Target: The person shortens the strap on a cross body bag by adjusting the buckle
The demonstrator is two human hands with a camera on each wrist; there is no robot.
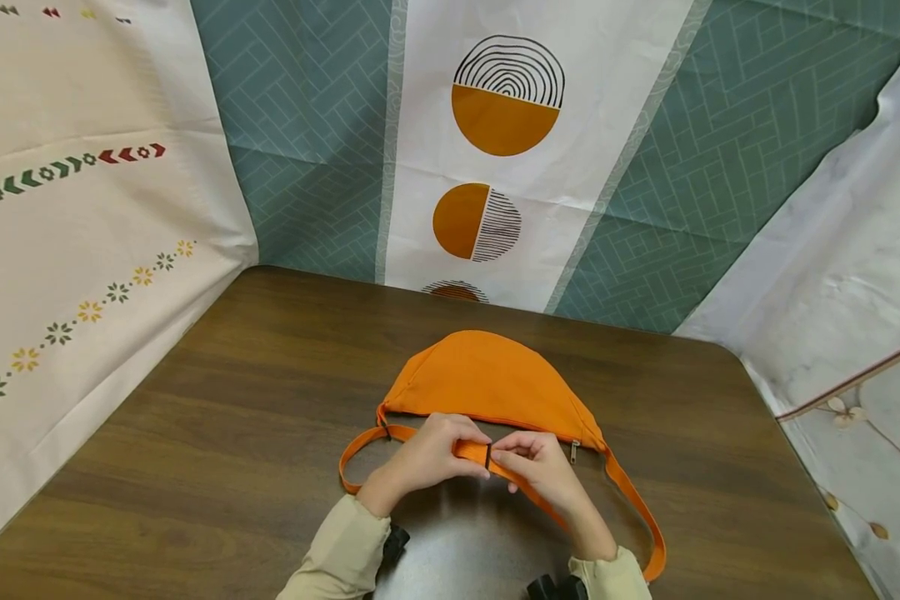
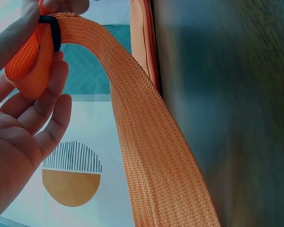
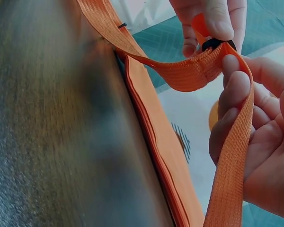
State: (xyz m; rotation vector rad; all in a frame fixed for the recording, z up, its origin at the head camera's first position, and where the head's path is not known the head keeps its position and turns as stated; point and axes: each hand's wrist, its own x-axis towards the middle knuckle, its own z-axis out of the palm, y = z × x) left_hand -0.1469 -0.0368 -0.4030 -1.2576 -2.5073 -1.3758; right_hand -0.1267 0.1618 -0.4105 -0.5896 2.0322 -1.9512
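An orange half-moon bag [image 1: 487,375] lies on the table, its zipper edge facing me and a metal zipper pull [image 1: 574,452] hanging at the right. Its orange strap [image 2: 146,127] loops out from both ends. Between my hands sits a black slider buckle [image 2: 51,30] with the strap threaded through it. My left hand [image 1: 437,454] pinches a folded loop of strap [image 2: 33,75] just left of the buckle. On the other side, my right hand [image 1: 542,471] pinches the strap right at the buckle, and a length of webbing [image 3: 232,161] runs down along its fingers.
The brown wooden table [image 1: 217,417] stretches out around the bag. Patterned cloths hang behind it, a green and white one [image 1: 307,150] at the back, a cream one [image 1: 82,275] on the left and a pale one [image 1: 840,275] on the right.
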